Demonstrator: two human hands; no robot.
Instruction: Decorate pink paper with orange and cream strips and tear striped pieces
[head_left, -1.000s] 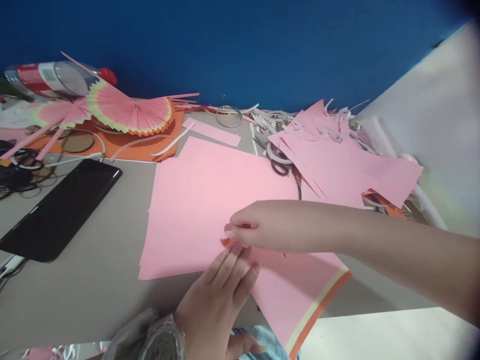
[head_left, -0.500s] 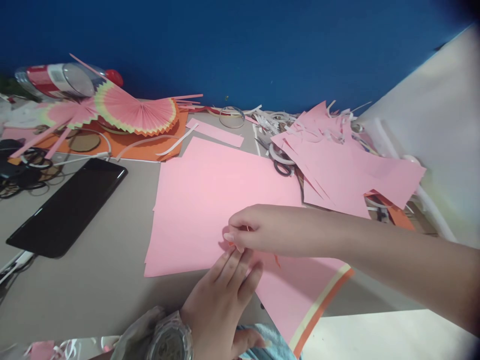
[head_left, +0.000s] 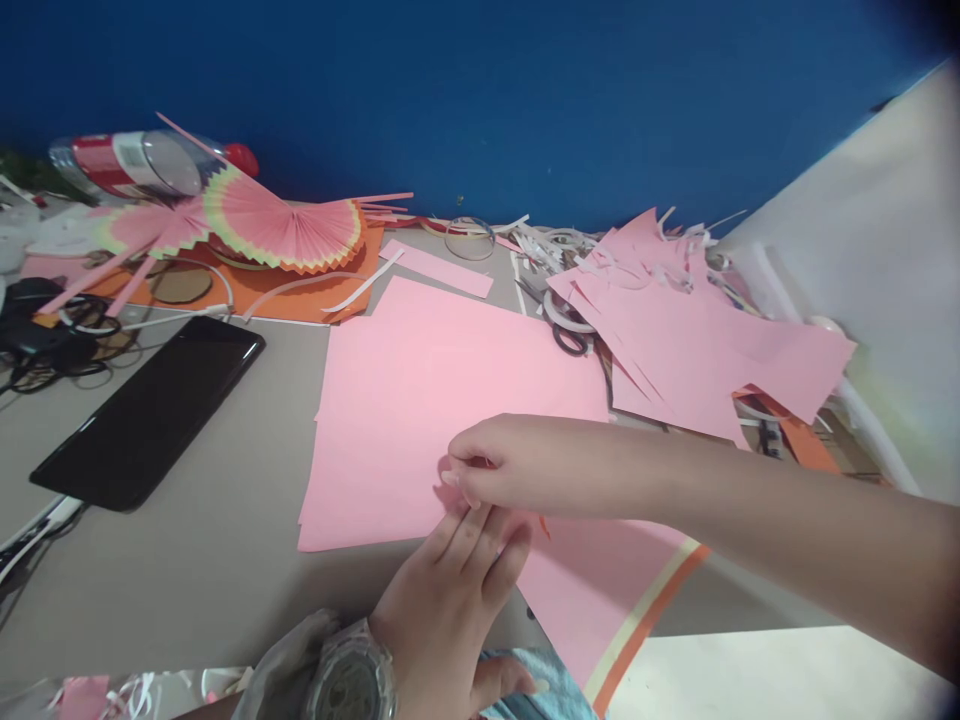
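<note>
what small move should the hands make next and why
I'd probably lift the right hand slightly: its pinched grip covers the far end of the outstretched left hand, and it also hides part of the pink paper piece with a cream-and-orange striped edge, so how that paper lies there can't be seen.

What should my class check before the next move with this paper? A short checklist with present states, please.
1. Left hand laid at the striped sheet, fingers extended: ok.
2. Right hand holding something: cannot tell; the space between thumb and finger is mostly hidden.
3. Striped sheet wholly on the desk: not ok; its lower corner overhangs the front edge.
4. Pink sheets lined up: not ok; their left edges are uneven.
5. Scissors apart from both hands: ok.
6. Phone off the sheets: ok.
</note>
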